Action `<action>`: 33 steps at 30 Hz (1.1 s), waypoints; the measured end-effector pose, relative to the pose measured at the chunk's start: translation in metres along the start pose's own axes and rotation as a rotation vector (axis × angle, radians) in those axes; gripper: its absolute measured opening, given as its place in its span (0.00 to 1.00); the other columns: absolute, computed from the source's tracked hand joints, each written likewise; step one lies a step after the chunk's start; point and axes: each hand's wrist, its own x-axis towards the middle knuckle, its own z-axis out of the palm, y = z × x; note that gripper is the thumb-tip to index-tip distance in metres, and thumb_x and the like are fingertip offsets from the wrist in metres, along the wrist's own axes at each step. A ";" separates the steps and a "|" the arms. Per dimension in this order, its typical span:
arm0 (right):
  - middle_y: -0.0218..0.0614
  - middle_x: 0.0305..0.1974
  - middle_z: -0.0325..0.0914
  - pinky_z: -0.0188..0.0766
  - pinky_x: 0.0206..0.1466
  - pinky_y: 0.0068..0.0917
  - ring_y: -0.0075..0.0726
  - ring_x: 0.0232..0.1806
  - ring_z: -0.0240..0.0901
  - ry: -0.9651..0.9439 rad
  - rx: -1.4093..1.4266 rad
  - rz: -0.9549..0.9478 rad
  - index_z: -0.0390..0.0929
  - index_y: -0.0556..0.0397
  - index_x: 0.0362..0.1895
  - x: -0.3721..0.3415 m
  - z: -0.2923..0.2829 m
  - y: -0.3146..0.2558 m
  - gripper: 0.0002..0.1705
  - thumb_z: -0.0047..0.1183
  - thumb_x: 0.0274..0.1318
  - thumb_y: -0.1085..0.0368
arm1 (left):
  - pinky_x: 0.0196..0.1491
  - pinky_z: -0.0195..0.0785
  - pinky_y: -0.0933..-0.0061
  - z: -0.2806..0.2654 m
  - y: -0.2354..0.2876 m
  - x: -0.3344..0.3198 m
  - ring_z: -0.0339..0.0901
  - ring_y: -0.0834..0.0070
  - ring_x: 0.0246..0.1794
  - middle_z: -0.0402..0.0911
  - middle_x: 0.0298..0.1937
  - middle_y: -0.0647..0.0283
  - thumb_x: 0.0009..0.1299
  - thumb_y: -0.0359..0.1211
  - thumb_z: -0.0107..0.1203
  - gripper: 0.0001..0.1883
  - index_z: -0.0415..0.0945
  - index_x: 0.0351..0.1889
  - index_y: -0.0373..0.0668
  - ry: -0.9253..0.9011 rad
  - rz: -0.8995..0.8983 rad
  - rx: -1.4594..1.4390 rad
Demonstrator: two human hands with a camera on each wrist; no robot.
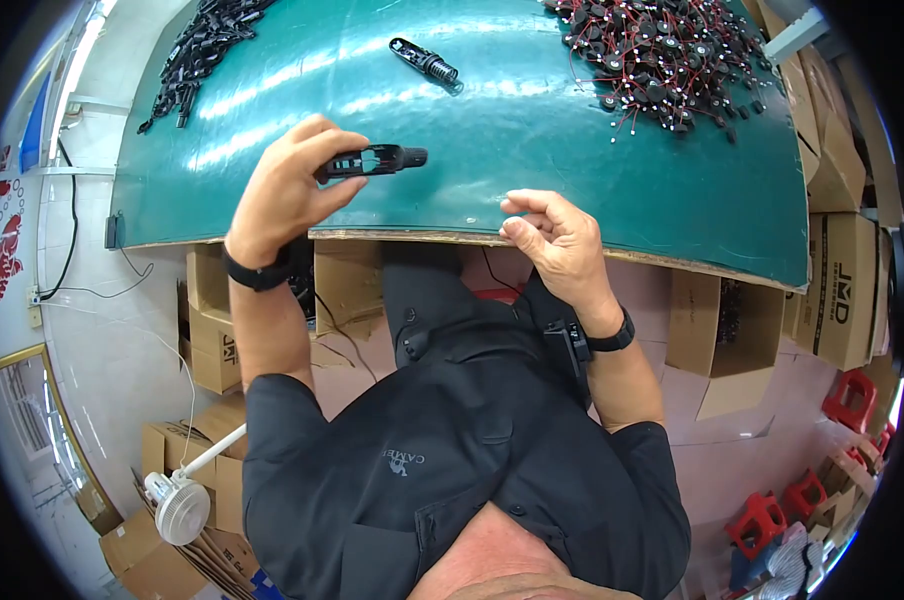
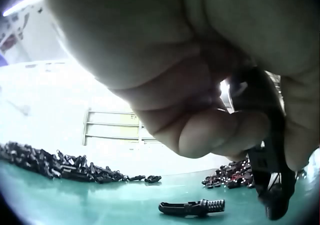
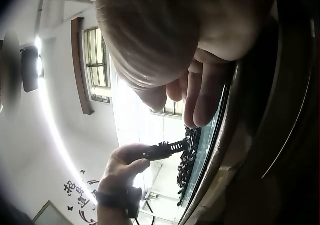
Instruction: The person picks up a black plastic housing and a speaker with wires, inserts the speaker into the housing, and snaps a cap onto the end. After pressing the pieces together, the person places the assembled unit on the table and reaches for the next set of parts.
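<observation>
My left hand (image 1: 297, 180), over the left part of the green table (image 1: 532, 110), grips a black plastic housing (image 1: 372, 160) between thumb and fingers. This housing is long, with an open slot in its frame and a narrower end that points right. In the right wrist view that end of the housing (image 3: 165, 150) looks ribbed. My right hand (image 1: 562, 240) hovers at the table's front edge with loosely bent fingers and nothing visible in them. A similar black piece (image 1: 424, 60) with a ribbed end lies on the table farther back; the left wrist view also shows this piece (image 2: 192, 208).
A heap of black plastic parts (image 1: 197, 60) lies at the back left. On the back right is a pile of round black parts with red wires (image 1: 662, 60). Cardboard boxes (image 1: 727, 330) stand below the table, and a white fan (image 1: 182, 508) is at the lower left.
</observation>
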 end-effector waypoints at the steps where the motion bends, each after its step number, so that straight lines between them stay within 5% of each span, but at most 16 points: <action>1: 0.37 0.48 0.88 0.85 0.48 0.23 0.25 0.45 0.87 -0.019 -0.035 -0.016 0.84 0.61 0.57 0.000 0.001 0.000 0.15 0.66 0.71 0.68 | 0.46 0.78 0.63 -0.007 0.000 0.010 0.83 0.55 0.43 0.83 0.43 0.55 0.59 0.25 0.75 0.21 0.84 0.52 0.39 -0.074 0.009 0.068; 7: 0.36 0.46 0.87 0.85 0.46 0.22 0.24 0.44 0.87 -0.002 -0.038 -0.050 0.85 0.59 0.54 -0.001 0.001 0.001 0.13 0.67 0.70 0.69 | 0.46 0.76 0.57 0.004 -0.020 0.053 0.81 0.50 0.44 0.79 0.44 0.55 0.61 0.27 0.74 0.20 0.82 0.50 0.40 -0.382 0.127 0.195; 11: 0.35 0.44 0.87 0.85 0.45 0.21 0.24 0.43 0.86 0.000 -0.022 -0.037 0.86 0.59 0.53 -0.002 0.001 0.000 0.12 0.67 0.69 0.69 | 0.47 0.75 0.55 0.008 -0.017 0.060 0.80 0.48 0.47 0.80 0.46 0.54 0.61 0.27 0.74 0.20 0.81 0.51 0.41 -0.433 0.134 0.232; 22: 0.36 0.43 0.88 0.85 0.43 0.22 0.24 0.41 0.87 -0.013 -0.145 -0.100 0.86 0.60 0.52 0.003 0.007 -0.001 0.11 0.67 0.68 0.71 | 0.49 0.77 0.54 0.016 -0.017 0.050 0.81 0.47 0.45 0.81 0.44 0.52 0.59 0.28 0.76 0.19 0.82 0.47 0.39 -0.332 0.103 0.227; 28: 0.35 0.43 0.87 0.84 0.42 0.21 0.23 0.40 0.86 0.010 -0.135 -0.120 0.86 0.61 0.52 -0.002 0.007 0.003 0.10 0.66 0.69 0.71 | 0.51 0.77 0.64 0.000 -0.080 -0.066 0.83 0.61 0.43 0.83 0.43 0.55 0.62 0.29 0.75 0.19 0.84 0.51 0.37 0.055 -0.173 0.002; 30: 0.35 0.43 0.87 0.83 0.42 0.21 0.22 0.39 0.86 0.028 -0.167 -0.133 0.86 0.61 0.52 -0.006 0.002 0.001 0.10 0.66 0.69 0.71 | 0.58 0.75 0.68 -0.012 -0.100 -0.140 0.85 0.68 0.51 0.88 0.48 0.58 0.64 0.28 0.73 0.18 0.86 0.52 0.36 0.177 -0.432 -0.094; 33: 0.33 0.41 0.87 0.81 0.40 0.21 0.21 0.38 0.84 -0.037 -0.159 -0.105 0.86 0.61 0.50 -0.003 0.002 -0.006 0.10 0.66 0.69 0.70 | 0.62 0.74 0.67 -0.013 -0.153 -0.245 0.84 0.68 0.57 0.87 0.53 0.58 0.66 0.29 0.72 0.21 0.84 0.58 0.37 0.251 -0.502 -0.133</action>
